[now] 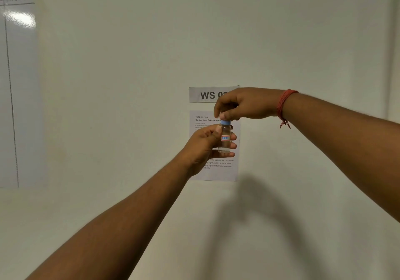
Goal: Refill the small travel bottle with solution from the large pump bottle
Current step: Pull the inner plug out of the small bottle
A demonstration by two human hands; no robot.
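Now I am holding the small clear travel bottle (225, 139) upright in my left hand (205, 147), fingers wrapped round its body, while my right hand (240, 104) above is pinching its blue screw cap (226, 122). Turning well probably means keeping the bottle steady and level.

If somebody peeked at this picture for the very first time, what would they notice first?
Probably the two arms reaching to the middle, where the left hand holds a small clear bottle upright while the right hand pinches its blue cap from above. Next, the red thread band on the right wrist. Behind the hands, a printed sheet hangs on the pale wall under a sign starting "WS".
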